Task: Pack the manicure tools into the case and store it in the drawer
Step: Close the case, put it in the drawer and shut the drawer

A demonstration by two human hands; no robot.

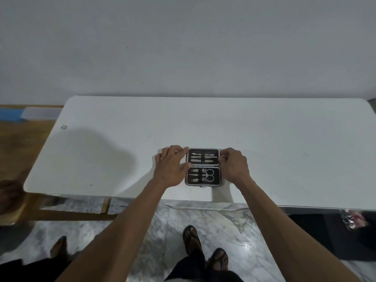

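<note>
Head camera gives me the case [203,167] lying open flat on the desk [284,151], near its front edge, both halves facing up and the manicure tools [202,157] seated in their loops: slim picks and files in the far half, scissors [209,176] and more small pieces in the near half.

What worries me is the fold. If I swing the far half over too fast or unevenly, I judge a loosely seated tool could slide out of its loop and jam in the hinge line, or the lid could close skewed and the clasp miss. The case also sits close to the desk edge on my side, so a push toward me while closing could nudge it off onto the floor.

My left hand [173,165] sits just left of the case, fingers partly curled, fingertips pinching the left rim of the far half with the thumb near the hinge. My right hand [234,164] mirrors it on the right side, fingers curled in narrow and gripping that half's right rim. Neither hand holds a loose tool. No drawer is plainly in view from here.
</note>
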